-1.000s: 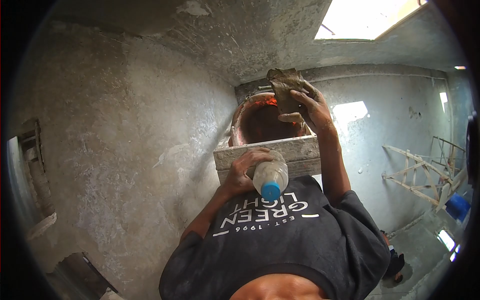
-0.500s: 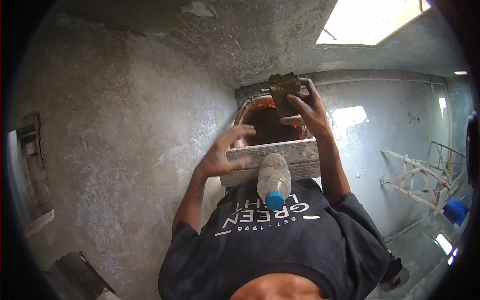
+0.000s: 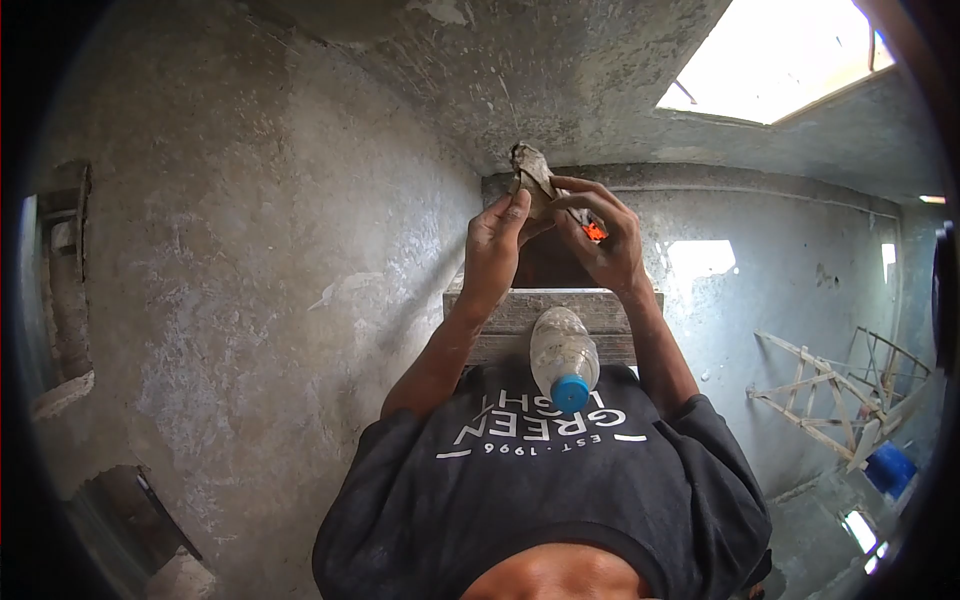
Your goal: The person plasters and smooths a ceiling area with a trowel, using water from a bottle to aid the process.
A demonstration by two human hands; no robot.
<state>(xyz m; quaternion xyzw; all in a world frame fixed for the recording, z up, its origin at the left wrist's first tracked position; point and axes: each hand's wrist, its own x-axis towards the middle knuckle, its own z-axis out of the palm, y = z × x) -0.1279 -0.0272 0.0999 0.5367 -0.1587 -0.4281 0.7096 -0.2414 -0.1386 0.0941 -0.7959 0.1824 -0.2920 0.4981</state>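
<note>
A worn, folded brown sheet, perhaps paper or cloth, is held up in front of me between both hands. My left hand pinches its lower left side, the thumb lying across the near face. From the right, the fingers of my right hand are closed on its edge. Behind and below the hands is a dark brown tub interior, mostly hidden, with a bright orange patch showing. Nearer my chest, a cloudy clear plastic bottle with a blue cap rests over a weathered wooden plank.
A rough plastered wall rises at my left, close to my arm. Over to the right stand a wooden frame and a blue container. Daylight enters through an opening at the upper right.
My left hand, open and apart before, has moved up and right to take hold of the brown sheet. The sheet has turned and shifted left, and both hands now meet at it.
</note>
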